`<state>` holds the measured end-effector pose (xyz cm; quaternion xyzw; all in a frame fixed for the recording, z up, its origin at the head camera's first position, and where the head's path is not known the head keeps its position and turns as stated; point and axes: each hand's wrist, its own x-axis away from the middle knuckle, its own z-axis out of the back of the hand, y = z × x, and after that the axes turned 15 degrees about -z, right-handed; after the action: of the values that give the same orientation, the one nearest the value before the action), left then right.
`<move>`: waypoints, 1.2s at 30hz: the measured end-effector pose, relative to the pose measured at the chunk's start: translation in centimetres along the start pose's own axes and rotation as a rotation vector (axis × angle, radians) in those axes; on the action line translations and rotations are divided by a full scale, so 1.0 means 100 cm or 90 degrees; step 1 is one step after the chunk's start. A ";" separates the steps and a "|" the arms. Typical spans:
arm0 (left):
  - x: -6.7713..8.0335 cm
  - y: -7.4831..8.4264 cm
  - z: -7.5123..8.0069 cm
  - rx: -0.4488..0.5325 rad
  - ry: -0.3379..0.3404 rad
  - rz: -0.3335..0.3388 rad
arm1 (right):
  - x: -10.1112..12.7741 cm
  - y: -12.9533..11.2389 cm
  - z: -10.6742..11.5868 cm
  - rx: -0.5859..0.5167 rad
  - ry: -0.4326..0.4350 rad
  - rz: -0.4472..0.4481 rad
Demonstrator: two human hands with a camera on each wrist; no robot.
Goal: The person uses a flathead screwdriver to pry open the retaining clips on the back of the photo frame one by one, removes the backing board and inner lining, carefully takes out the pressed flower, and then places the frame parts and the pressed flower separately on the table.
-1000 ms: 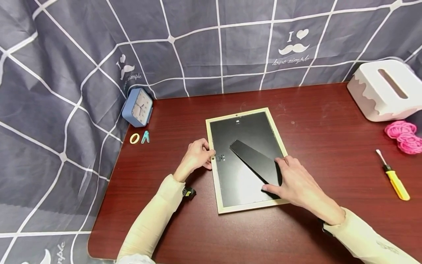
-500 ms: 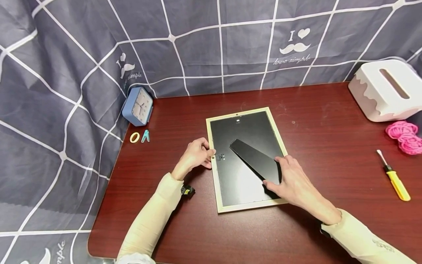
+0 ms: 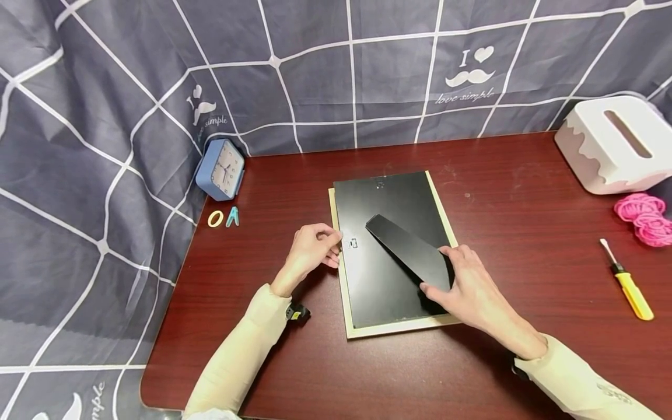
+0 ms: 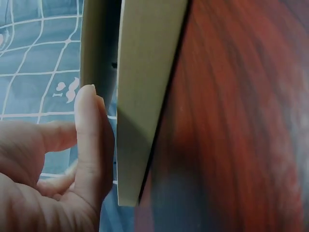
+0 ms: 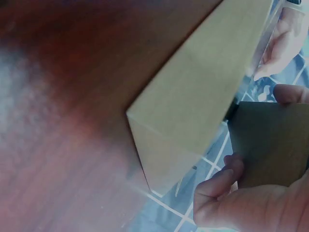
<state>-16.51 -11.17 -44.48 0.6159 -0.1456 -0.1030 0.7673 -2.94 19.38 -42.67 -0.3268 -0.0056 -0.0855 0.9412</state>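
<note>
A cream picture frame point(image 3: 399, 328) lies face down on the dark red table point(image 3: 525, 204). Its black backing board point(image 3: 388, 198) sits raised and overlaps the frame's far rail. My right hand point(image 3: 436, 271) pinches the wide end of the black stand point(image 3: 404, 248) on that board, thumb on the near side. My left hand point(image 3: 333, 248) holds the frame's left edge with curled fingers, beside a small metal clip point(image 3: 353, 243). In the left wrist view the thumb point(image 4: 89, 135) lies along the frame point(image 4: 145, 96). The right wrist view shows the frame's corner point(image 5: 203, 87) and the stand point(image 5: 270, 140) between my fingers.
A blue alarm clock point(image 3: 220, 170) stands at the back left, with a yellow ring point(image 3: 214, 219) and a teal clip point(image 3: 233, 216) by it. At the right are a white tissue box point(image 3: 609, 143), pink cord point(image 3: 643, 216) and a yellow screwdriver point(image 3: 630, 289). Checked cloth hangs behind.
The backing board has come up out of the frame and slid toward the far rail, which it now covers. Both hands stay about where they were.
</note>
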 end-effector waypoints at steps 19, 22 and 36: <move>0.002 -0.012 -0.005 0.195 -0.087 -0.019 | -0.007 0.041 0.029 -0.146 -0.014 -0.139; 0.003 -0.013 -0.005 0.193 -0.085 -0.019 | -0.004 0.045 0.032 -0.163 -0.063 -0.181; 0.004 -0.008 -0.009 0.193 -0.083 -0.034 | 0.006 0.059 0.032 -0.364 -0.252 -0.226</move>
<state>-15.80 -10.62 -45.45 0.7203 -0.1927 -0.1401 0.6515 -1.25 25.81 -43.70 -0.5800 -0.2195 -0.1805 0.7634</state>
